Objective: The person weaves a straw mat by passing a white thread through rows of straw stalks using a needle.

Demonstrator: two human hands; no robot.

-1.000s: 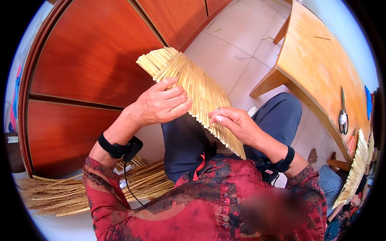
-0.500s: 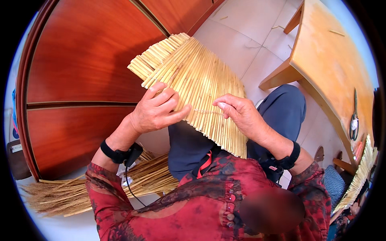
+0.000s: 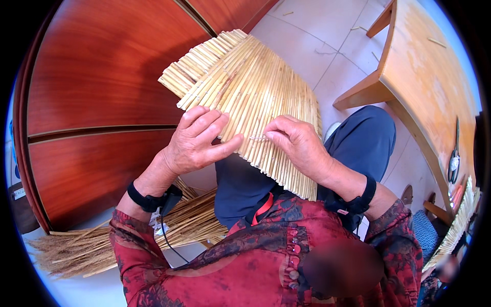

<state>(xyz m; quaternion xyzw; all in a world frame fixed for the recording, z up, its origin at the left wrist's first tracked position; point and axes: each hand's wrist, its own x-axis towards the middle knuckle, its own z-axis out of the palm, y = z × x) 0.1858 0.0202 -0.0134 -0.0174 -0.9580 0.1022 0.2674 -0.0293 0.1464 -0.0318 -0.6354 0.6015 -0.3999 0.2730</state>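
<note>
Left hand [image 3: 192,140] touched mat [image 3: 261,87], fingers loosely spread, grip unclear; right hand [image 3: 300,146] apparently pinched thread [image 3: 257,137] tight. Uneven pulling could've skewed stalks [image 3: 276,166] or snapped thread.

two reed mats [image 3: 266,97] [image 3: 456,225], two wristbands [image 3: 142,198] [image 3: 363,198], one table [image 3: 424,66], one pair of scissors [image 3: 455,153]

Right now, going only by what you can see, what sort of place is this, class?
Probably an indoor craft workspace, perhaps in a home: a mat of stalks in front of the person, a bundle of dried stalks to the left, and scissors on a wooden table.
</note>
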